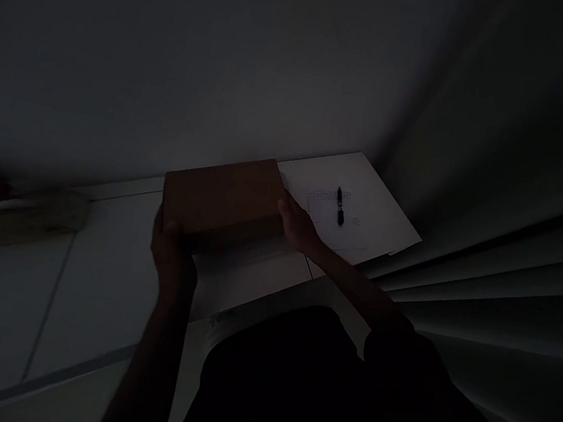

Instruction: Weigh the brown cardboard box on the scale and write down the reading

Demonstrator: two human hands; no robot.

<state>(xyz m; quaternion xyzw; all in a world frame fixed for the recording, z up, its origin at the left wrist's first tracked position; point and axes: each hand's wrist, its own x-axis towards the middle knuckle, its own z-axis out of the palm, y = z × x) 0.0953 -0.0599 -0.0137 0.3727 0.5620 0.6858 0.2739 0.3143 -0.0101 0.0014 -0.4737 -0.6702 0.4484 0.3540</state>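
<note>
Holding a brown cardboard box (222, 197) at frame centre, the left hand (172, 253) and right hand (300, 226) each grip one end. It sits on the tabletop (104, 273), seemingly not yet lifted; a pen (340, 206) lies right.

Both arms extended forward; left hand (172, 253) and right hand (299, 225) apart, fingers curled, palms facing inward

The brown box (222, 197) was shut and lay flat on the white table (103, 279), just left of the black pen (340, 206).
</note>
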